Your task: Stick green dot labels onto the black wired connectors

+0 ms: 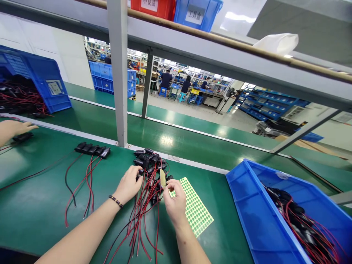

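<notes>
A bunch of black connectors with red and black wires (150, 165) lies on the green table. My left hand (128, 184) is curled on the left side of this bunch, fingers on a connector. My right hand (174, 200) pinches a small yellowish sticker (162, 178) held upright beside the connectors. Under my right hand lies a sheet of green round stickers (196, 211). A row of several black connectors with wires (92, 149) lies to the left.
A blue bin (247, 205) with wired connectors sits at the right. Another blue bin (41, 79), tipped and full of wired parts, is at the far left. Another person's hand (16, 128) rests at the left edge. A grey post (118, 73) stands behind the work.
</notes>
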`<state>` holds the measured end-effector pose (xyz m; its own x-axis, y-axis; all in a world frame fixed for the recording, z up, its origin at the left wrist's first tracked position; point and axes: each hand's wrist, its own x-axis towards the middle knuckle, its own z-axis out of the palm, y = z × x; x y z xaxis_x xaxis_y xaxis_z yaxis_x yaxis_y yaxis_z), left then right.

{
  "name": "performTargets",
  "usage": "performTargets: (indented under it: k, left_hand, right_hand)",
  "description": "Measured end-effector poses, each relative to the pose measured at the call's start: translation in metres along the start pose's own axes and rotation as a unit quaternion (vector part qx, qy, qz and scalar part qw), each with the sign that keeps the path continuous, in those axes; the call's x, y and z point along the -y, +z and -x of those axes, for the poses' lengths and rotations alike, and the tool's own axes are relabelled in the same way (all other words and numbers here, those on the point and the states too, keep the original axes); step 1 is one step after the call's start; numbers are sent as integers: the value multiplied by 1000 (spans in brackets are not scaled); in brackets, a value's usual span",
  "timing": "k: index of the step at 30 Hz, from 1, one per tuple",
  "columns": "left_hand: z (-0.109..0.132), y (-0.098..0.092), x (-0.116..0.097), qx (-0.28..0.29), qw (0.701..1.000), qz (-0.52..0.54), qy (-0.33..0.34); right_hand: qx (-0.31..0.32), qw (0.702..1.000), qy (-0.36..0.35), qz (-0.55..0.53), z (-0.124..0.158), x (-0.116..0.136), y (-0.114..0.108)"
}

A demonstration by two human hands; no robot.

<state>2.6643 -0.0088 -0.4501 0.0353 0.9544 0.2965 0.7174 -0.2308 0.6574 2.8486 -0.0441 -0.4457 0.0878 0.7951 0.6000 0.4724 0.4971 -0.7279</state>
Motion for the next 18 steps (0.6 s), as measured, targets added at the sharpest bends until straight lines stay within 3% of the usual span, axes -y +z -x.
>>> performTargets:
  k: [5, 11, 18]
  left_hand:
    - [-12, -3, 22, 54, 987, -131, -70]
    - [-12, 3, 29, 90, 987, -133, -23]
    - [-14, 3, 32, 110, 988, -78, -69]
  right_hand:
    - [48, 998, 13, -25, 2, 0, 0]
    - [124, 990, 2, -66, 3, 5, -5]
    - [52, 990, 12, -128, 5, 0, -6]
